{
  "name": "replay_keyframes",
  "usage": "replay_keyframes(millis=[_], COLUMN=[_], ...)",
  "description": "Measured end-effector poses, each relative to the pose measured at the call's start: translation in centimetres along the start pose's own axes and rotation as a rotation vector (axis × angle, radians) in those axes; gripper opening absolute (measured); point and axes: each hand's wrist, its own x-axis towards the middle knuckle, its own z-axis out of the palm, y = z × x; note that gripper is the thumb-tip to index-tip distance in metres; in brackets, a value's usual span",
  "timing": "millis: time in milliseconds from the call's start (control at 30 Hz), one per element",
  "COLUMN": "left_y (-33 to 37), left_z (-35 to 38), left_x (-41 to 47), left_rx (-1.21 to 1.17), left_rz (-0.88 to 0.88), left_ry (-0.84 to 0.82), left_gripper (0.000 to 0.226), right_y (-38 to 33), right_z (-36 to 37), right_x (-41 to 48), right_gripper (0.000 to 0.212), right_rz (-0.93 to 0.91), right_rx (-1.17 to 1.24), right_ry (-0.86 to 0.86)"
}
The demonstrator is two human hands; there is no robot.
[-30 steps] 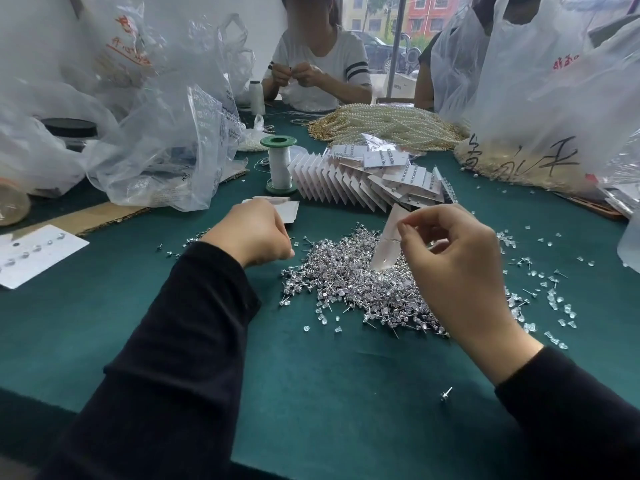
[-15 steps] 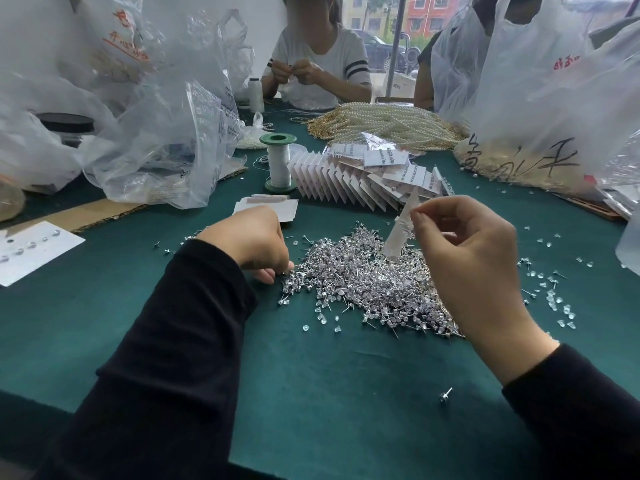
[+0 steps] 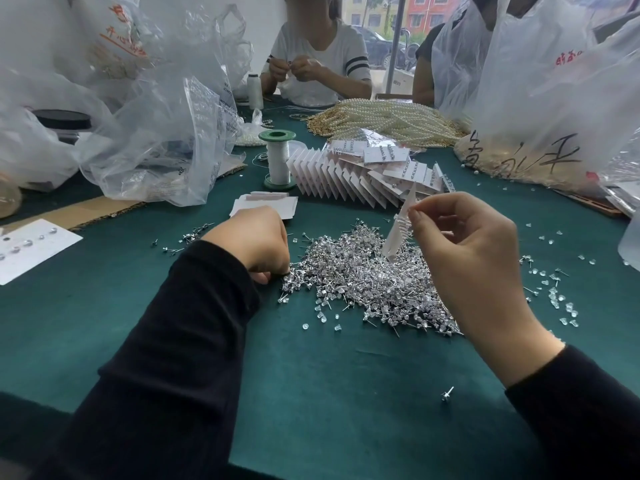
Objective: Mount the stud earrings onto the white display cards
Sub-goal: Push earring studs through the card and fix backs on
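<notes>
Left hand (image 3: 256,240) has reached the stud pile (image 3: 363,282).

One head-worn wide-angle view, facing forward and down onto the tabletop (image 3: 311,382), near enough that the left hand (image 3: 254,237) at 9 o'clock and right hand (image 3: 474,265) at 3 o'clock fill mid-frame.

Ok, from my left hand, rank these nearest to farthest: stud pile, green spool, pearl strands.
1. Stud pile, at the fingertips of the left hand, to its right.
2. Green spool, behind the hand.
3. Pearl strands, far back right.
</notes>
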Motion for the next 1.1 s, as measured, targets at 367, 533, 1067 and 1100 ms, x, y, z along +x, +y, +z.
replay_keyframes(millis=[367, 533, 1067, 1100], left_y=[2.1, 2.7, 2.9, 2.9], left_z=[-0.3, 0.4, 0.6, 0.6], left_x=[-1.9, -2.2, -2.4, -2.4], left_rx=[-0.767, -0.83, -0.841, -0.838], left_rz=[0.724, 0.78, 0.809, 0.804], left_ry=[-0.095, -0.13, -0.161, -0.162], left_gripper=[0.002, 0.006, 0.008, 0.007], right_y=[-0.5, -0.7, -1.0, -1.0], right_z=[-0.3, -0.3, -0.2, -0.2], right_x=[0.7, 0.6, 0.1, 0.1], right_gripper=[0.03, 0.042, 0.037, 0.038], right_rz=[0.673, 0.675, 0.649, 0.65], right_rx=[0.87, 0.985, 0.95, 0.938], right_ry=[-0.309, -0.426, -0.53, -0.525])
